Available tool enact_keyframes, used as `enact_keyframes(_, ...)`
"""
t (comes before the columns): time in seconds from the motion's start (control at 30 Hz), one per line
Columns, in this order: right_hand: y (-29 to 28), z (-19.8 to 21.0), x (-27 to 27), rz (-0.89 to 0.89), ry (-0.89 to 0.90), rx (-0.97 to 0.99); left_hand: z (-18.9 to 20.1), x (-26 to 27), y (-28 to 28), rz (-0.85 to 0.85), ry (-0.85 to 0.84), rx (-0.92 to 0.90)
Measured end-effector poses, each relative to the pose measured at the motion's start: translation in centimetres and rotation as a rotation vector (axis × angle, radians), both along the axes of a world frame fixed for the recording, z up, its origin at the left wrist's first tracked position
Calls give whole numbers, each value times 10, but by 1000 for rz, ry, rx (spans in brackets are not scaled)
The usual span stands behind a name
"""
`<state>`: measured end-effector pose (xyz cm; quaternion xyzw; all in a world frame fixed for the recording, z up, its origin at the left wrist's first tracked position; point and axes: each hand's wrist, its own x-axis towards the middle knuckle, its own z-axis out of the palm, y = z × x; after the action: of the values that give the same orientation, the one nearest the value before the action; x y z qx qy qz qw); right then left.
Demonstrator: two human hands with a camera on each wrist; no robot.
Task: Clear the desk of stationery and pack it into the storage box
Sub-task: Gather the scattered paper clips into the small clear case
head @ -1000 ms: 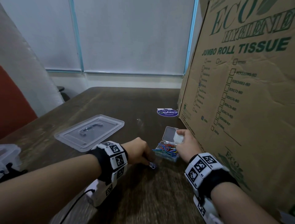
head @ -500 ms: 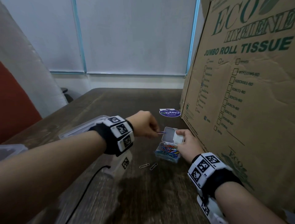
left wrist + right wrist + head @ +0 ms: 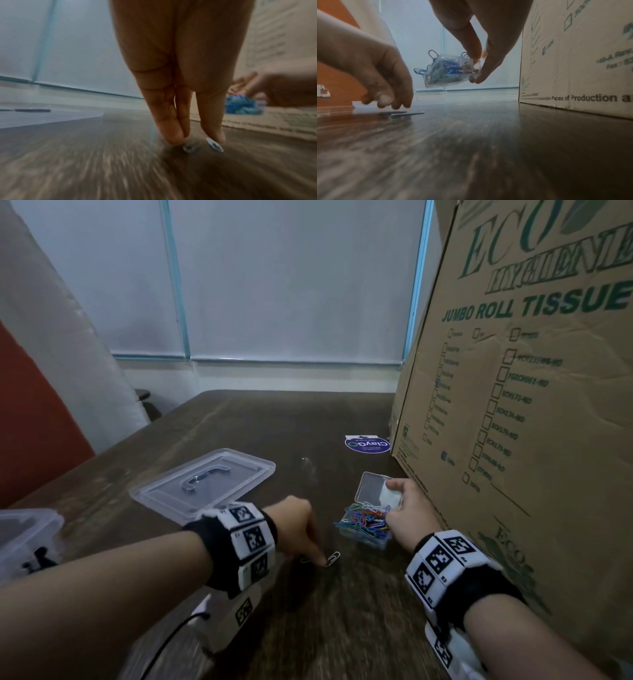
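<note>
A small clear paper clip box, its lid hinged open and its tray heaped with coloured clips, stays in the grip of my right hand. In the right wrist view the box is tilted and lifted off the dark table, pinched between thumb and fingers. Two loose paper clips lie on the table to the left of it. My left hand points straight down at them, holding nothing. In the left wrist view its fingertips hang just above both clips.
A clear lid with a handle lies at the left middle. A clear storage box sits at the far left edge. A tall cardboard carton walls off the right side. A purple sticker lies beyond the clip box.
My left hand dropped from the open clip box down to the two loose clips on the table. The right hand kept hold of the clip box.
</note>
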<state>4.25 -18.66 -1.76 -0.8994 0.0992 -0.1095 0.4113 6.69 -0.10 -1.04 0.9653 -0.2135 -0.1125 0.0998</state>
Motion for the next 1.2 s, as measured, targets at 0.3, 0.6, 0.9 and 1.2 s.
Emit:
enact_keyframes(0.3,-1,1,-2,-21,-7,-13,-6,-4,-27,-58,-11,7)
enact_keyframes(0.6,0,0,-2,-6,-38,-6,-8,-7,-23,80,0,59)
enact_keyframes(0.9,-1,0,-1,24,-10,1,21,8,-12,146,-220,-289)
enact_keyframes(1.2,-1,-1,-1,11,-28,17,33,11,-25,53,-244,-377)
